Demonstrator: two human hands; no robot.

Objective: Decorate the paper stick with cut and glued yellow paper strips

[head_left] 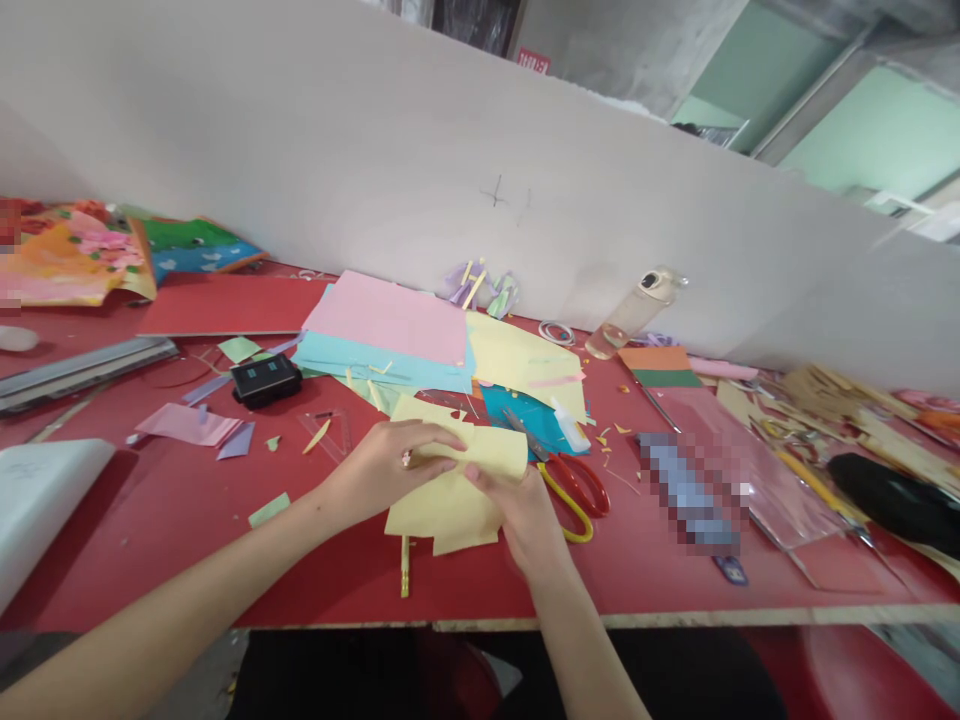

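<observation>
Both my hands work a pale yellow sheet of paper (450, 505) lying on the red table (187, 520). My left hand (390, 462) pinches the sheet's rolled upper edge from the left, fingers curled over it. My right hand (525, 515) grips the same rolled edge from the right, fingers closed on the paper. A yellow pencil (405, 565) pokes out from under the sheet toward the table's front edge. Red-and-yellow scissors (574, 485) lie just right of my right hand.
Pink (390, 320), light blue and yellow sheets are stacked behind my hands, with a small glue bottle (568, 428), a black stapler-like box (266, 378), a clear set square (330, 432) and paper scraps. A clear bottle (634, 312) leans on the back panel. Craft pieces crowd the right side.
</observation>
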